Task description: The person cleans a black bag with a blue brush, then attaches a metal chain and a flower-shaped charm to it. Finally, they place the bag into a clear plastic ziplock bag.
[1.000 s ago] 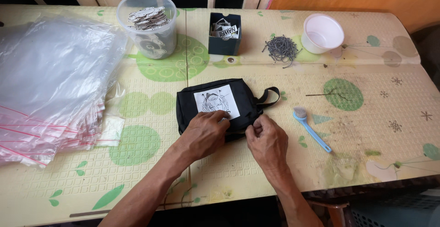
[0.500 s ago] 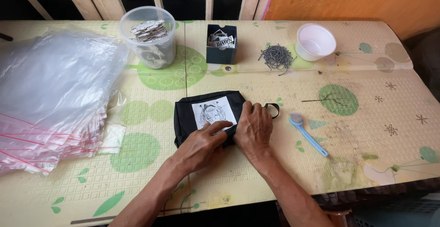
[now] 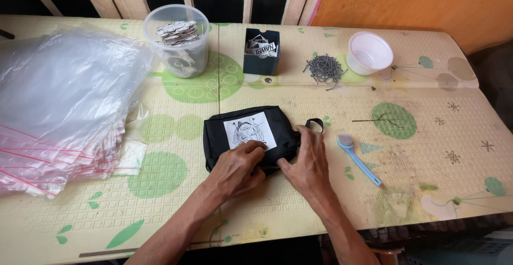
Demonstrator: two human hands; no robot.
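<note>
The 2 forearms come in from the near table edge, which is cut off at the bottom. The left hand (image 3: 235,170) lies on the near edge of the black pouch (image 3: 251,136), its fingers curled and pressing on the fabric. The right hand (image 3: 308,160) is bent over the pouch's right end; its fingers pinch the cloth there, but what is under them is hidden. The pouch lies flat in the middle of the table (image 3: 299,211), with a white printed patch on top.

Just right of it lies a blue brush (image 3: 359,160), and beyond that is free surface. On the left, a stack of clear bags (image 3: 64,104) runs out of view. Further back stand a clear tub (image 3: 179,40), a dark box (image 3: 261,51), a heap of small metal pieces (image 3: 324,70) and a white bowl (image 3: 368,54).
</note>
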